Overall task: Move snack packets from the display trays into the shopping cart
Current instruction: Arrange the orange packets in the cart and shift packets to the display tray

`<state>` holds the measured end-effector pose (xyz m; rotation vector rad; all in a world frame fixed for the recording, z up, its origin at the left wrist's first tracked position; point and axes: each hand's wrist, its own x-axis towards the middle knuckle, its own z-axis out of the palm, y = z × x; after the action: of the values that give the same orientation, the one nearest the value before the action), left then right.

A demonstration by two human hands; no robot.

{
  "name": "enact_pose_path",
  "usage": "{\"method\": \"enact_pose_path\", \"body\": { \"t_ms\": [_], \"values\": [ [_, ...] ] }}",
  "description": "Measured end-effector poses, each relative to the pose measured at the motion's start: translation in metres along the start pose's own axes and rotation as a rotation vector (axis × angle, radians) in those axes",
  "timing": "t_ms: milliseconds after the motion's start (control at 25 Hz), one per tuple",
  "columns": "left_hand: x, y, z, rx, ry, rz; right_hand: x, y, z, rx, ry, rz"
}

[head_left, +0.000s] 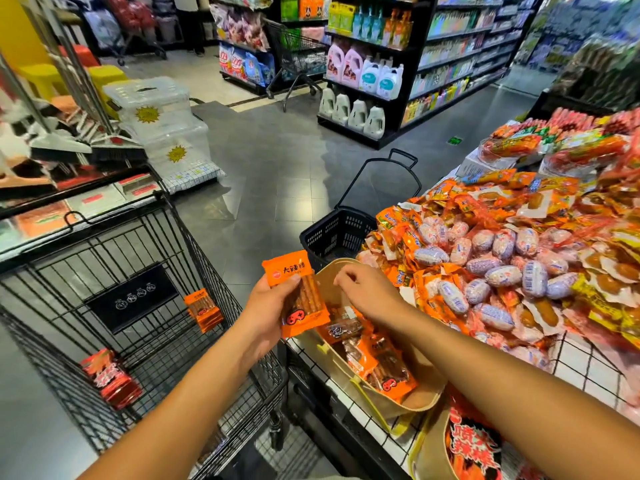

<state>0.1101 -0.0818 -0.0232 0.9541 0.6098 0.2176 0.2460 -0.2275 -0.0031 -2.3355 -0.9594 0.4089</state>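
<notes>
My left hand (268,306) grips an orange snack packet (298,292) upright, between the black wire shopping cart (104,271) and the beige display tray (426,393). Several more orange packets (374,362) lie in that tray. My right hand (367,292) hovers over the tray's far end with fingers curled downward; I cannot tell whether it holds anything. In the cart, orange packets (204,310) lean against the right side and red packets (112,379) lie on its floor.
A heap of orange and pale wrapped snacks (502,258) covers the wire display table on the right. A black hand basket (337,233) stands on the floor beyond the tray. A second tray with a red packet (474,448) sits nearest me. Shelves and another cart stand across the aisle.
</notes>
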Motion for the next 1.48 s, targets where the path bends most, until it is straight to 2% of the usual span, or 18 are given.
{"method": "enact_pose_path", "body": {
  "t_ms": [160,240,320,400,520,600,680,720,920,1040,1120,1160,1280,1320,1400,1480],
  "values": [
    [-0.011,0.003,-0.018,0.013,0.069,-0.019,0.015,0.044,0.047,-0.606,-0.393,-0.130],
    [-0.016,0.002,-0.020,0.017,0.087,-0.012,0.017,0.057,0.069,-0.765,-0.460,-0.208],
    [-0.020,0.003,-0.022,0.012,0.102,-0.017,0.019,0.061,0.071,-0.762,-0.437,-0.277],
    [-0.022,0.005,-0.026,0.008,0.117,-0.021,0.020,0.059,0.056,-0.638,-0.385,-0.314],
    [-0.018,0.005,-0.031,0.006,0.113,-0.018,0.019,0.057,0.017,-0.394,-0.146,-0.231],
    [-0.016,0.005,-0.027,0.024,0.105,-0.016,0.019,0.040,-0.012,-0.050,-0.034,-0.138],
    [-0.012,0.006,-0.017,0.037,0.083,-0.006,0.014,0.009,-0.032,0.356,-0.041,-0.023],
    [-0.012,0.006,-0.010,0.031,0.066,-0.007,0.010,-0.006,-0.037,0.463,-0.063,0.015],
    [-0.017,0.010,0.023,-0.106,-0.071,-0.074,-0.006,-0.039,-0.008,0.614,-0.040,-0.001],
    [-0.015,0.001,0.019,-0.043,-0.033,-0.011,0.001,-0.030,0.003,0.729,0.037,0.074],
    [-0.015,-0.002,0.012,0.003,0.037,-0.014,0.006,-0.006,0.010,0.625,0.037,0.143],
    [-0.018,-0.002,0.010,0.011,0.056,-0.022,0.006,0.010,0.018,0.454,-0.035,0.178],
    [-0.021,-0.003,0.004,0.021,0.088,-0.059,-0.003,0.051,0.055,-0.284,-0.425,0.205],
    [-0.022,-0.004,0.003,0.019,0.089,-0.073,-0.006,0.059,0.066,-0.450,-0.466,0.185],
    [-0.024,-0.004,0.002,0.006,0.090,-0.097,-0.009,0.064,0.077,-0.550,-0.435,0.160],
    [-0.026,-0.003,0.000,-0.025,0.092,-0.113,-0.007,0.061,0.076,-0.515,-0.424,0.162]
  ]
}}
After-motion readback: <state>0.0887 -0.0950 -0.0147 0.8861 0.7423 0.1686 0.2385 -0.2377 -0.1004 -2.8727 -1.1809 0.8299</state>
